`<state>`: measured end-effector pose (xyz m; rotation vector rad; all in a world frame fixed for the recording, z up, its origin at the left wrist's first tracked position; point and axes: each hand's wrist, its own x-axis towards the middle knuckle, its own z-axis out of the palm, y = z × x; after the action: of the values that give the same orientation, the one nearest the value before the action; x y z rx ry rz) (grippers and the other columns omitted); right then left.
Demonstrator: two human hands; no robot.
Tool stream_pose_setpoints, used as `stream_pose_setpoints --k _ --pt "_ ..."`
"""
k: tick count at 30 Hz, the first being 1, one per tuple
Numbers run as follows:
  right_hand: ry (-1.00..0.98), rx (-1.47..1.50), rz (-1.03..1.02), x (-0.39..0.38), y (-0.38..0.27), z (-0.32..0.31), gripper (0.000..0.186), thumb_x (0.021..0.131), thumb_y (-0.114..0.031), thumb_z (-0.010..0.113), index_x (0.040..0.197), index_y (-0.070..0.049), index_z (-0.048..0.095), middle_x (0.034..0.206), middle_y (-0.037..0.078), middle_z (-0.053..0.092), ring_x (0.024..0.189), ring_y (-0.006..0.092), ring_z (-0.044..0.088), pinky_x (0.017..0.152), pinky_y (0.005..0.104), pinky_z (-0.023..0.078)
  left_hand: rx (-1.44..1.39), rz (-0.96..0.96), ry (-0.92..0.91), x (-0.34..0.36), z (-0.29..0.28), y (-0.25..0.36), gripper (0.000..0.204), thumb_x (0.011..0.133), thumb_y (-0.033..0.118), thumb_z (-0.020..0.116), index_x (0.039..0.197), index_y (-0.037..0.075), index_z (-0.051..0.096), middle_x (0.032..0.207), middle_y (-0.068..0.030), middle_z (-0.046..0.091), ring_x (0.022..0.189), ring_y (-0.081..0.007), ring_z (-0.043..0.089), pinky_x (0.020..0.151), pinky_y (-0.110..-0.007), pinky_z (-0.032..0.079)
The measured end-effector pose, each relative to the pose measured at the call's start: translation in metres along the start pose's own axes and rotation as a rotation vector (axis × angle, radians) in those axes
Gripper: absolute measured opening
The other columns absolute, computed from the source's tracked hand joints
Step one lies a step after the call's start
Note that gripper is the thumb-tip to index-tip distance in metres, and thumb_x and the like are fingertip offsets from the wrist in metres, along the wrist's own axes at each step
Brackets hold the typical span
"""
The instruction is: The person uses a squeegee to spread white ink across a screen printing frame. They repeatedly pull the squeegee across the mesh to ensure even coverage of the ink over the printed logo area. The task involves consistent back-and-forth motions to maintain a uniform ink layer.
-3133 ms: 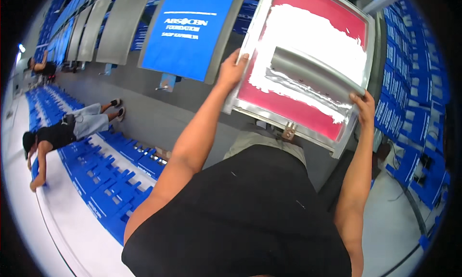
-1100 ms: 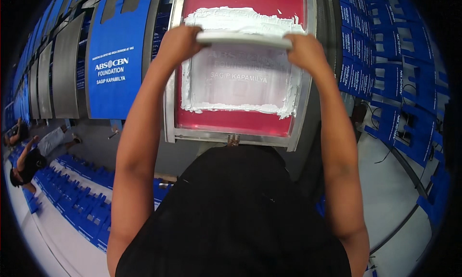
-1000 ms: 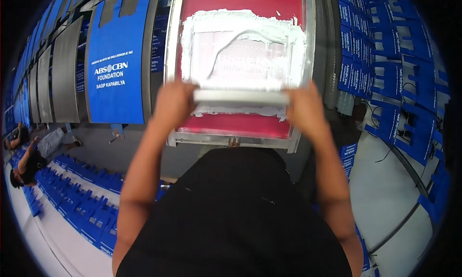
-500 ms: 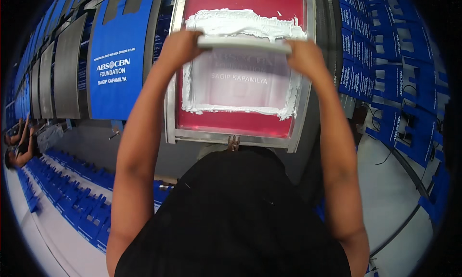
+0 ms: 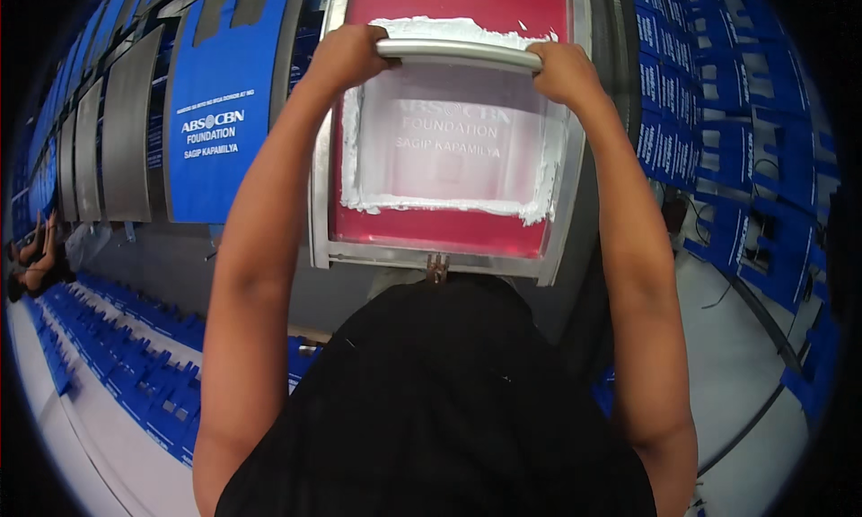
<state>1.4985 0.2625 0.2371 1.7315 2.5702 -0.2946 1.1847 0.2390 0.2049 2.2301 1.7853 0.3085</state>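
My left hand (image 5: 357, 56) and my right hand (image 5: 563, 69) grip the two ends of a long pale squeegee (image 5: 460, 53), which lies across the upper part of a screen-printing screen in front of me. The screen has a metal frame (image 5: 568, 176) around a red surface (image 5: 449, 232). Thick white ink (image 5: 539, 198) borders a pale, see-through middle area where lettering shows. Some ink is banked just beyond the squeegee. A small metal clamp (image 5: 438, 268) is on the frame's lower edge, close to my black-clad body.
Blue printed bag panels (image 5: 215, 77) and grey flat boards (image 5: 121, 131) stand in a row at the left. Rows of blue bags (image 5: 736, 158) fill the right, with cables below. Co-workers (image 5: 36, 270) are at the far left, beside long rows of laid-out blue bags (image 5: 126, 373).
Both hands pulled the squeegee toward me about a second ago; since then they have moved it back up to the screen's far part. The co-worker at left has shifted farther away.
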Motion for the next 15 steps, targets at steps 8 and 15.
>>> stream_pose_setpoints --k 8,15 --pt "-0.074 0.093 0.015 -0.219 -0.070 0.049 0.044 0.067 -0.002 0.064 0.108 -0.014 0.069 0.086 0.012 0.068 0.089 0.0295 0.064 0.113 0.0533 0.022 -0.202 0.172 0.142 -0.228 0.041 0.051 0.032 0.056 -0.005 0.065 0.086 0.005 0.062 0.077 -0.0093 0.061 0.083 -0.0292 0.057 0.080 -0.044 0.042" --pt "-0.042 -0.086 0.050 -0.041 -0.008 0.020 0.042 0.070 -0.010 0.059 0.111 -0.014 0.068 0.094 0.014 0.070 0.095 0.0293 0.066 0.107 0.0547 0.027 0.027 0.028 0.010 -0.037 0.013 0.013 0.032 0.071 0.030 0.077 0.097 0.012 0.070 0.078 -0.0155 0.068 0.079 -0.0345 0.066 0.072 -0.044 0.052"
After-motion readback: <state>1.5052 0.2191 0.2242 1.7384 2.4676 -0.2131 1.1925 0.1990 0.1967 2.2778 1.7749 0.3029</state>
